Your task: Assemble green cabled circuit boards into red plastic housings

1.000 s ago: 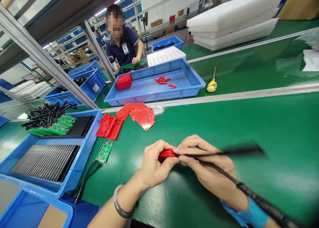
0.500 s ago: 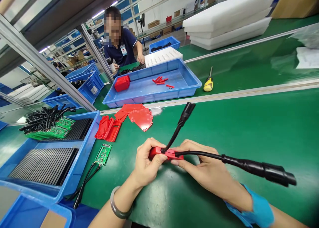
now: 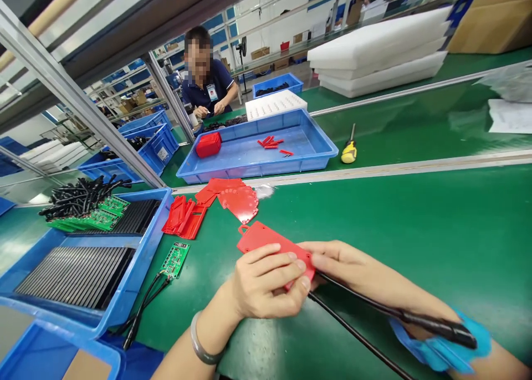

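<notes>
Between my hands is a red plastic case, its flat face with corner holes turned up and a small loop at its far left end. My left hand lies across the near end, fingers closed over the face. My right hand grips the right edge, its fingertips partly hidden behind the case. Two black cables leave the near end; one runs over my right wrist, the other toward the lower right. Left of my hands a green circuit board with black leads lies on the bench.
Red plastic covers and red frames lie beyond the board. A blue tray at left holds black slabs and wired boards. Farther off stand a blue tray with red parts, a yellow screwdriver and a seated co-worker.
The red case has turned from edge-on to flat face up. Its cables have swung down toward the lower right. My left hand has moved over the face; the co-worker's hands have come together.
</notes>
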A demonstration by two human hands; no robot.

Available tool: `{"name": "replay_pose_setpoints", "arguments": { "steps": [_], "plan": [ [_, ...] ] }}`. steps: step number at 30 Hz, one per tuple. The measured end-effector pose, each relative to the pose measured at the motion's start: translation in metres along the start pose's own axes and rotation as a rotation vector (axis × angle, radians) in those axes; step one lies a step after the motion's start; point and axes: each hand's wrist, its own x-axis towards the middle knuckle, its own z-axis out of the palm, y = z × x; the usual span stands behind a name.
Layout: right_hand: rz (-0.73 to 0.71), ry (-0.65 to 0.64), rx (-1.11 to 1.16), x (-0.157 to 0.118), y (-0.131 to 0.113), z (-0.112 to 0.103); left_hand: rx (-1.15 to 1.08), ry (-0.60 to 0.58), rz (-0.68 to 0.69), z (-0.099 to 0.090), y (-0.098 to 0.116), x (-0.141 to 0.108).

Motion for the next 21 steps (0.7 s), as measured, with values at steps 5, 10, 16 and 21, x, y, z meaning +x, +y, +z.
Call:
{"name": "replay_pose_setpoints", "arguments": {
  "steps": [5, 10, 16, 21],
  "plan": [
    [-0.068, 0.126, -0.025, -0.003, -0.001, 0.008, -0.008, -0.024, -0.092, -0.002, -0.013, -0.006],
    [-0.125, 0.185, -0.33, -0.003, 0.006, 0.009, -0.709, 0.109, -0.889, -0.003, -0.02, -0.007],
    [-0.186, 0.23, -0.85, -0.005, 0.019, 0.0, -1.102, 0.181, -1.256, 0.009, -0.021, -0.01],
    [-0.351, 0.237, -1.355, -0.007, 0.027, 0.011, -1.107, 0.324, -1.389, 0.023, -0.017, -0.015]
  ]
}}
